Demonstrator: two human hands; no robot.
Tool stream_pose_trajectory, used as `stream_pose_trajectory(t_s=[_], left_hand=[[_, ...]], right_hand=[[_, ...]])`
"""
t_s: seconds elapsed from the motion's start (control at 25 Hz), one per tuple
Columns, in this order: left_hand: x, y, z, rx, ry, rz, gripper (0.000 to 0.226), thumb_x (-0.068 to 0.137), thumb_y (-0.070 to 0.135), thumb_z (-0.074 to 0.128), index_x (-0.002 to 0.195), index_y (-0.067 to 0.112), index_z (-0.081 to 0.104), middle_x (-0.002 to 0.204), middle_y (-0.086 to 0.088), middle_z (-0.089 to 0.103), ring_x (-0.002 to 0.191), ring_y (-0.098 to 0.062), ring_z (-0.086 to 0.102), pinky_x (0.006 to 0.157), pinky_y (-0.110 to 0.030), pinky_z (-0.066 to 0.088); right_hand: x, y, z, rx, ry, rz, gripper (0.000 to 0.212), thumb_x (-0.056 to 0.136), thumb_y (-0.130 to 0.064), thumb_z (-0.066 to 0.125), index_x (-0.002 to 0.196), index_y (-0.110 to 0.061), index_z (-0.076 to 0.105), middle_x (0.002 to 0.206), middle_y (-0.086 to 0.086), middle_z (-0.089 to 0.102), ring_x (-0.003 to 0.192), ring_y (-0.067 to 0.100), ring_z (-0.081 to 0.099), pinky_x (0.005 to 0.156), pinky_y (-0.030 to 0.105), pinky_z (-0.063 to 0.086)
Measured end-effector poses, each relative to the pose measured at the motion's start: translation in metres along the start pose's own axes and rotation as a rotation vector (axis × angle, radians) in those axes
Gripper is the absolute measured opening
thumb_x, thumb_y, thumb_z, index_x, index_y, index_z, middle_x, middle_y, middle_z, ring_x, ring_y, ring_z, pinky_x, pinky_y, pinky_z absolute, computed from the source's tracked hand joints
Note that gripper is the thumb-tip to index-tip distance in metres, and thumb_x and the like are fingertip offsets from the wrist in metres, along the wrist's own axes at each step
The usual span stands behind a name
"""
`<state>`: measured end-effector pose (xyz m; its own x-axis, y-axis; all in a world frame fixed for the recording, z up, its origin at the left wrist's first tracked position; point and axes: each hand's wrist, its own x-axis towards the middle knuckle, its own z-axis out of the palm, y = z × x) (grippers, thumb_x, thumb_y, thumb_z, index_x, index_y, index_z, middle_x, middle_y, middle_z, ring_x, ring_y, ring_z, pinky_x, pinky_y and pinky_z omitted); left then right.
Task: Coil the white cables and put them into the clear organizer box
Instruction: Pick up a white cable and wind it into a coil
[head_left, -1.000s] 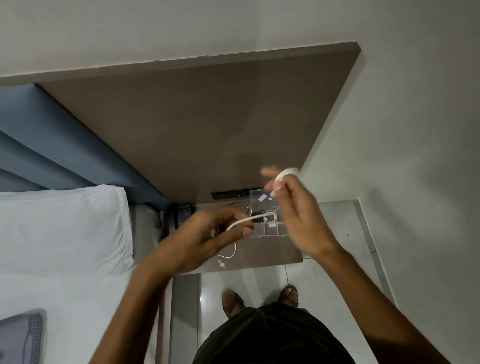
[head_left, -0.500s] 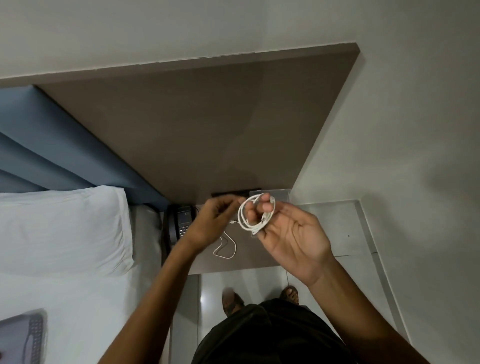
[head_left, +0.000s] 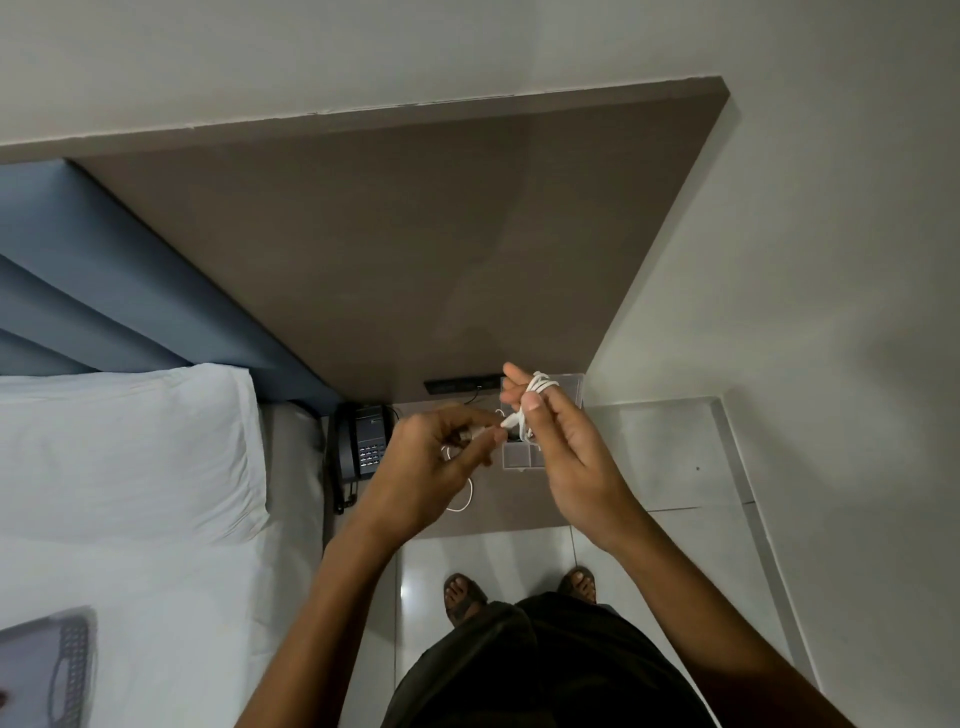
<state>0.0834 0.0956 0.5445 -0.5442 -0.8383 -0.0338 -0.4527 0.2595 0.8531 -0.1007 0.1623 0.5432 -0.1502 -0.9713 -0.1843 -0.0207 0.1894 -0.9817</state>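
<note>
My right hand (head_left: 566, 457) is raised above the desk (head_left: 488, 514), its fingers wound round with loops of white cable (head_left: 537, 389); my thumb presses the strand against them, so that grip is closed on the coil. My left hand (head_left: 441, 457) pinches the free end of the same cable between thumb and fingertips, just beside the right thumb. Below my hands the clear organizer box (head_left: 519, 460) sits on the desk, partly hidden behind my right hand. Another loop of white cable (head_left: 465, 501) lies on the desk under my left hand. A dark telephone (head_left: 361, 441) stands to the left, beside the bed pillow (head_left: 130, 452).
</note>
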Motion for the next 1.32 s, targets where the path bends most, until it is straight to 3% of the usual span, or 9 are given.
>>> stream_pose_trajectory(t_s=[0.16, 0.32, 0.48, 0.6, 0.72, 0.84, 0.96, 1.24, 1.32], left_hand=[[0.004, 0.001, 0.001, -0.391, 0.105, -0.022, 0.018, 0.099, 0.029, 0.082, 0.107, 0.019, 0.069, 0.092, -0.004, 0.084, 0.083, -0.021, 0.084, 0.077, -0.032, 0.067], [0.006, -0.008, 0.003, -0.612, -0.004, -0.142, 0.022, 0.104, 0.031, 0.076, 0.108, 0.01, 0.077, 0.095, -0.009, 0.081, 0.088, -0.018, 0.076, 0.088, -0.027, 0.061], [0.001, -0.007, 0.01, -0.543, -0.08, -0.168, 0.032, 0.113, 0.032, 0.059, 0.108, 0.009, 0.08, 0.098, -0.007, 0.075, 0.097, -0.014, 0.07, 0.096, -0.023, 0.057], [0.001, -0.001, 0.013, -0.466, -0.029, -0.116, 0.029, 0.116, 0.024, 0.053, 0.119, 0.022, 0.082, 0.104, -0.005, 0.064, 0.1, -0.012, 0.063, 0.095, -0.02, 0.054], [0.003, 0.004, 0.016, -0.342, 0.024, -0.008, 0.03, 0.113, 0.017, 0.057, 0.111, 0.038, 0.079, 0.1, 0.001, 0.064, 0.1, -0.016, 0.065, 0.091, -0.02, 0.056], [0.007, 0.005, 0.018, -0.483, 0.174, -0.046, 0.018, 0.102, 0.009, 0.074, 0.113, 0.022, 0.077, 0.092, -0.001, 0.078, 0.088, -0.019, 0.077, 0.086, -0.035, 0.066], [0.009, -0.001, 0.018, -0.517, 0.259, -0.057, 0.018, 0.093, 0.005, 0.084, 0.109, 0.014, 0.081, 0.093, -0.006, 0.084, 0.086, -0.025, 0.082, 0.085, -0.039, 0.067], [0.004, 0.003, 0.012, -0.415, 0.089, 0.019, 0.025, 0.104, 0.008, 0.072, 0.127, 0.008, 0.081, 0.122, -0.006, 0.079, 0.117, -0.023, 0.075, 0.102, -0.03, 0.061], [0.002, 0.005, 0.009, -0.347, 0.074, 0.023, 0.031, 0.099, 0.014, 0.08, 0.129, 0.012, 0.08, 0.121, -0.006, 0.077, 0.113, -0.023, 0.074, 0.1, -0.031, 0.061]], right_hand=[[0.004, -0.009, -0.005, 0.134, -0.039, 0.061, 0.038, 0.118, -0.027, 0.04, 0.144, -0.018, 0.065, 0.155, -0.011, 0.064, 0.144, 0.004, 0.057, 0.124, 0.034, 0.042], [0.002, -0.011, -0.015, 0.278, -0.13, 0.133, 0.038, 0.118, -0.021, 0.041, 0.146, -0.015, 0.067, 0.143, -0.001, 0.073, 0.138, 0.017, 0.066, 0.117, 0.031, 0.051], [-0.001, -0.009, -0.019, 0.282, -0.16, 0.151, 0.037, 0.117, -0.02, 0.043, 0.146, -0.022, 0.067, 0.142, -0.012, 0.074, 0.138, 0.007, 0.064, 0.118, 0.023, 0.048], [0.0, -0.006, -0.019, 0.306, -0.155, 0.145, 0.04, 0.117, -0.018, 0.041, 0.151, -0.017, 0.062, 0.151, -0.008, 0.067, 0.145, 0.009, 0.059, 0.121, 0.027, 0.045], [0.001, -0.003, -0.016, 0.338, -0.15, 0.155, 0.041, 0.118, -0.019, 0.04, 0.153, -0.017, 0.06, 0.155, -0.008, 0.064, 0.147, 0.009, 0.056, 0.12, 0.026, 0.045], [0.002, -0.003, -0.013, 0.397, -0.15, 0.175, 0.04, 0.117, -0.023, 0.04, 0.153, -0.023, 0.059, 0.153, -0.015, 0.064, 0.146, 0.004, 0.055, 0.119, 0.021, 0.044], [0.004, -0.001, -0.007, 0.382, -0.139, 0.174, 0.042, 0.118, -0.024, 0.039, 0.157, -0.023, 0.055, 0.155, -0.015, 0.063, 0.147, 0.003, 0.054, 0.123, 0.025, 0.041], [0.01, 0.001, 0.001, 0.293, -0.137, 0.128, 0.044, 0.119, -0.032, 0.033, 0.161, -0.03, 0.048, 0.159, -0.013, 0.059, 0.15, 0.005, 0.051, 0.126, 0.033, 0.035], [0.011, 0.001, 0.002, 0.27, -0.156, 0.114, 0.043, 0.119, -0.033, 0.036, 0.16, -0.031, 0.05, 0.159, -0.013, 0.059, 0.152, 0.008, 0.05, 0.128, 0.04, 0.033]])
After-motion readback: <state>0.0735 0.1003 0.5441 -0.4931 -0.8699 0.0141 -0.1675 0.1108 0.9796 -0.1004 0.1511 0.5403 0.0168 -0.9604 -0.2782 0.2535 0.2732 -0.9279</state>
